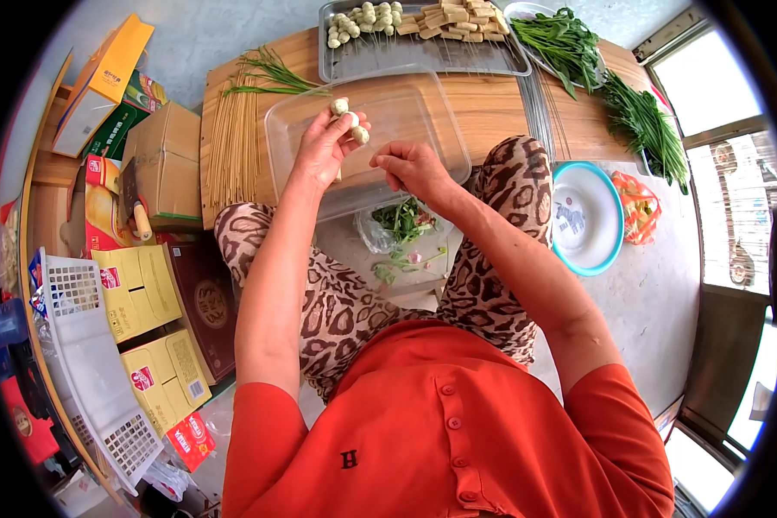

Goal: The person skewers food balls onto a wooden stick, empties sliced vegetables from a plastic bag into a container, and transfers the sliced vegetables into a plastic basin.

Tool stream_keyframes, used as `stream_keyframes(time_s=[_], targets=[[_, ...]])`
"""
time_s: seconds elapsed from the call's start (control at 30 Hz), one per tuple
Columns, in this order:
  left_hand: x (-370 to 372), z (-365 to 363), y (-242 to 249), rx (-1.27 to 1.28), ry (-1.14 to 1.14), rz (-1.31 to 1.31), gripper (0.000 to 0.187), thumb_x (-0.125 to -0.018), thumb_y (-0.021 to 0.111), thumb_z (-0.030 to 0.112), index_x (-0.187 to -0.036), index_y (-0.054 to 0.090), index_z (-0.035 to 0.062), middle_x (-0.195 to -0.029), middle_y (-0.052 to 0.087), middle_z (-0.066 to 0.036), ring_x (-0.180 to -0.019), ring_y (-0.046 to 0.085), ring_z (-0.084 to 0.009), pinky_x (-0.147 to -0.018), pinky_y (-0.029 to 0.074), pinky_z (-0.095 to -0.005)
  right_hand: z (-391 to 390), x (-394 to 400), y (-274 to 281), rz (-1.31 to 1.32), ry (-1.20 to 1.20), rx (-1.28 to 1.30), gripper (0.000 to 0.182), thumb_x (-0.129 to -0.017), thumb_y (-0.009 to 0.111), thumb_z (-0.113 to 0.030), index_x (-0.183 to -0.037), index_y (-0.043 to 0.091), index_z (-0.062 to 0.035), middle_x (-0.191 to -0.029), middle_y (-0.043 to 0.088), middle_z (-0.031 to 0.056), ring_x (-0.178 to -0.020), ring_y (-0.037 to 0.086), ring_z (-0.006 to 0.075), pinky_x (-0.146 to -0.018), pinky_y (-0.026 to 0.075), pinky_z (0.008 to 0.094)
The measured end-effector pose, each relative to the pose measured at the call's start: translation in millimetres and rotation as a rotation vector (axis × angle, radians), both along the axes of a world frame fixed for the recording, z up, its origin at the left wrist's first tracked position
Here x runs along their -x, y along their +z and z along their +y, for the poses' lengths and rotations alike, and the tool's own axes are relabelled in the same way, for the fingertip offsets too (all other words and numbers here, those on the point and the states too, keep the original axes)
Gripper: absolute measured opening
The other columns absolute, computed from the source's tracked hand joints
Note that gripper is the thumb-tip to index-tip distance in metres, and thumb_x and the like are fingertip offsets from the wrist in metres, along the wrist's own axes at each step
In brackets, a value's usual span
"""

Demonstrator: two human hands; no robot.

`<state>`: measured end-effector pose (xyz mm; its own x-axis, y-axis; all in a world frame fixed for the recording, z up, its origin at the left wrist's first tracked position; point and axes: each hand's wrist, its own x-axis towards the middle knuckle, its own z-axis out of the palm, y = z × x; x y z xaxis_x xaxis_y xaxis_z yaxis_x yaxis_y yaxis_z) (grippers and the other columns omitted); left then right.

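Observation:
My left hand (321, 148) is closed around a short row of small pale speckled balls (360, 135), held above a clear plastic tub (414, 108). Beside it, my right hand (418, 169) has its fingers pinched together over the tub's near side. Whether a thin stick sits in that pinch is too fine to make out. At the table's far side, a metal tray (380, 62) carries skewered balls (364, 22) of the same kind and a pile of tan rolled pieces (457, 19).
Bamboo sticks (233, 142) and green stalks (272, 73) lie left on the wooden table (488, 104). Metal skewers (540, 108) and leafy greens (561, 47) are right. A white-blue basin (589, 250) stands on the floor; cardboard boxes (168, 155) crowd the left. Greens (401, 220) lie between my knees.

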<state>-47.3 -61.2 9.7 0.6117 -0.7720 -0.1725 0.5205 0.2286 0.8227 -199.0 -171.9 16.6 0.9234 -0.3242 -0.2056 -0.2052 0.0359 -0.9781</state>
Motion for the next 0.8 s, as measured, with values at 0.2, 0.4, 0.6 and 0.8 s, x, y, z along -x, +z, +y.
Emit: stream_keyframes(time_s=[0.2,0.4,0.6,0.8], targets=[[0.4,-0.9,-1.4,-0.004,0.0,0.002,0.036,-0.085,0.063,0.013,-0.117,0.048,0.0083,-0.1,0.062,-0.01,-0.09,0.062,-0.0213,-0.075,0.053,-0.03,0.4,0.3,1.1,-0.013,-0.006,-0.032,0.017,-0.086,0.055,-0.015,-0.088,0.064,-0.0015,-0.054,0.053,0.0006,-0.048,0.048,0.0065,-0.045,0.035,0.0231],[6.2,-1.3,0.3,-0.012,-0.019,-0.026,0.035,-0.085,0.063,0.015,-0.116,0.048,0.0076,-0.101,0.061,-0.011,-0.089,0.062,-0.0203,-0.075,0.053,-0.0304,-1.0,-2.1,0.4,-0.018,-0.023,-0.083,0.017,-0.087,0.054,-0.015,-0.087,0.064,-0.0015,-0.054,0.052,0.0002,-0.047,0.046,0.0063,-0.044,0.034,0.0227],[5.8,-3.0,2.3,-0.033,-0.092,-0.016,0.029,-0.089,0.058,0.021,-0.112,0.051,0.0055,-0.099,0.061,-0.009,-0.085,0.061,-0.0165,-0.071,0.054,-0.0302,-5.4,-4.9,0.9,0.013,-0.032,-0.1,0.018,-0.089,0.053,-0.017,-0.088,0.063,-0.0024,-0.056,0.051,-0.0009,-0.049,0.042,0.0057,-0.045,0.031,0.0214],[-25.1,16.1,-11.8,-1.153,-0.035,-1.103,0.036,-0.08,0.064,0.028,-0.106,0.054,0.0039,-0.102,0.063,-0.017,-0.089,0.062,-0.0301,-0.077,0.05,-0.0389,-12.4,-1.2,5.2,0.006,-0.061,-0.145,0.017,-0.088,0.054,-0.017,-0.087,0.064,-0.0031,-0.055,0.051,-0.0009,-0.049,0.042,0.0056,-0.046,0.032,0.022]])
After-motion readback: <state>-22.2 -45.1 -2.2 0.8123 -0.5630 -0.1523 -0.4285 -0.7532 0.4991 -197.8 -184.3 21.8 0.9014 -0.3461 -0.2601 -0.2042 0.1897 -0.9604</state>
